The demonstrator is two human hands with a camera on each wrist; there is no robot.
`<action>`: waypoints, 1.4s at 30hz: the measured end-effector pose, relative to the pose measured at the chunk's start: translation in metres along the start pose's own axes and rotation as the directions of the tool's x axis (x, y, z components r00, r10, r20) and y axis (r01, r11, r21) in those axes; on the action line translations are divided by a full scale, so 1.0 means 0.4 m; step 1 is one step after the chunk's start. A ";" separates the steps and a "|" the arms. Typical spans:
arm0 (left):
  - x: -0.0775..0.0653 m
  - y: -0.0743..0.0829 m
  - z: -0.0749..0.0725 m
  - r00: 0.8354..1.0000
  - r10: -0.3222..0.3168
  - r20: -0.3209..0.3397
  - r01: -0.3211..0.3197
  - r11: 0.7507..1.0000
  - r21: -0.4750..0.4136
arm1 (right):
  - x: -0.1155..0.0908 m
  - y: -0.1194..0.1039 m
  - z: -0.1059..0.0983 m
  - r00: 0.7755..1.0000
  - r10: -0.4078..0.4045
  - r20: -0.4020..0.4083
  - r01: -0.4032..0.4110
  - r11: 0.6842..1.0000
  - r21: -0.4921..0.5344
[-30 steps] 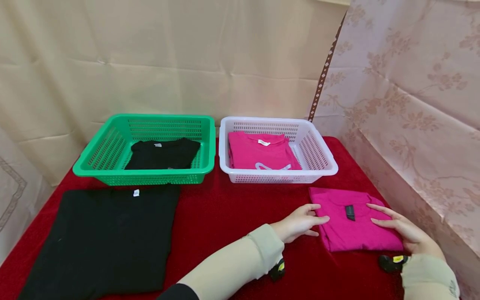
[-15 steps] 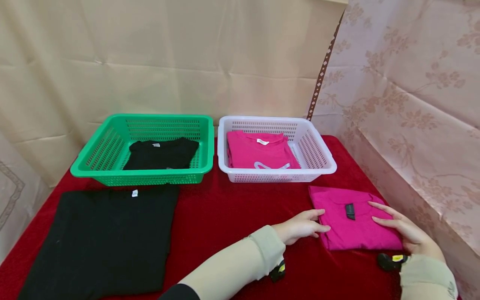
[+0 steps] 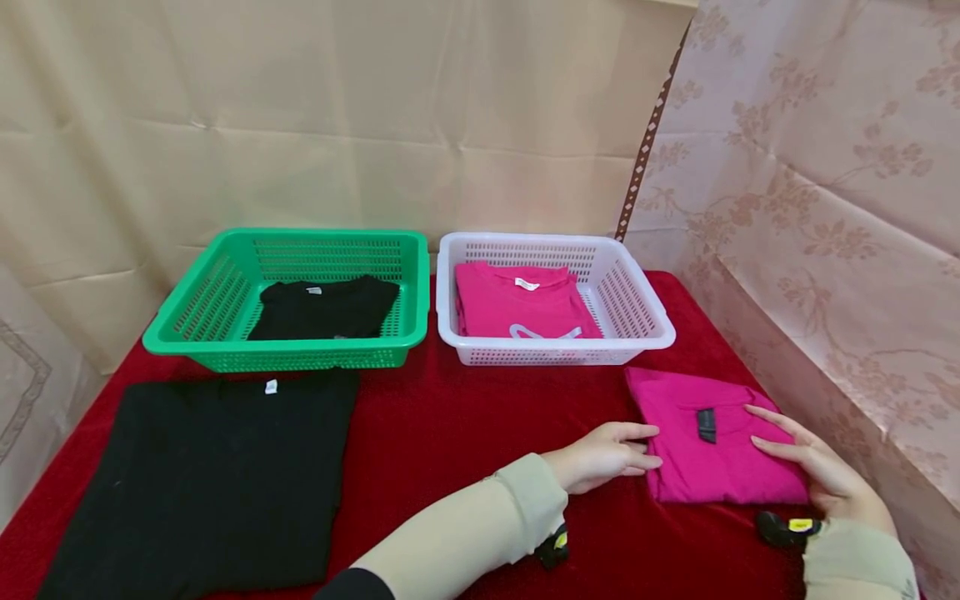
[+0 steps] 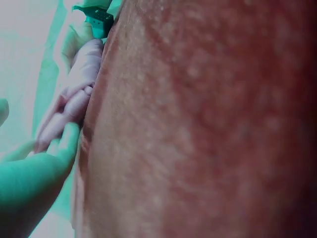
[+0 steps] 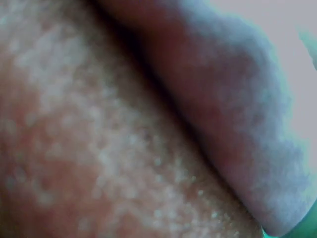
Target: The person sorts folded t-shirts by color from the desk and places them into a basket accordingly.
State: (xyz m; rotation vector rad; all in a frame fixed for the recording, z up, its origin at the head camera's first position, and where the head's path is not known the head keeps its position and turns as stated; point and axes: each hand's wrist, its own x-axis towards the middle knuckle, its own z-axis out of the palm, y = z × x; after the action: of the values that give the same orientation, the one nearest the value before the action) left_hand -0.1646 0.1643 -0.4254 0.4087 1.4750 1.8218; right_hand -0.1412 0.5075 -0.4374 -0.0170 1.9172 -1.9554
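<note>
A folded magenta T-shirt [image 3: 723,471] with a dark neck label lies at the right of the red-covered table. My left hand [image 3: 603,457] is at its left side, extended fingertips right at the layered edge. In the left wrist view that hand's fingers [image 4: 69,141] meet the edge of the stacked folds [image 4: 74,104]. My right hand [image 3: 825,471] rests over the shirt's right side, two straight fingers on top and the others hidden. The right wrist view shows blurred fabric [image 5: 233,114] close to the cloth.
A green basket [image 3: 292,342] holding folded black clothing [image 3: 326,310] stands at the back left. Beside it a white basket [image 3: 555,343] holds a pink shirt [image 3: 517,300]. A large folded black shirt [image 3: 202,492] lies front left. A patterned curtain [image 3: 847,250] borders the table's right side.
My left hand has moved right from beside the magenta shirt to its edge, fingers drawn closer together. The shirt's far left corner has shifted slightly right. My right hand has barely moved.
</note>
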 end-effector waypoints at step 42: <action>-0.130 0.172 -0.086 0.896 0.410 -0.168 -0.401 0.912 0.087 | 0.031 -0.237 0.284 0.906 -0.410 -0.103 0.423 0.871 0.250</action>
State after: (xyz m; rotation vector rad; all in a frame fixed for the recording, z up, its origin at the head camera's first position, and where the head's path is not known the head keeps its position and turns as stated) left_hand -0.1759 0.0992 -0.3605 0.6282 1.6561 2.2018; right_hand -0.1460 0.3931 -0.3426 -0.3409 1.7681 -2.5068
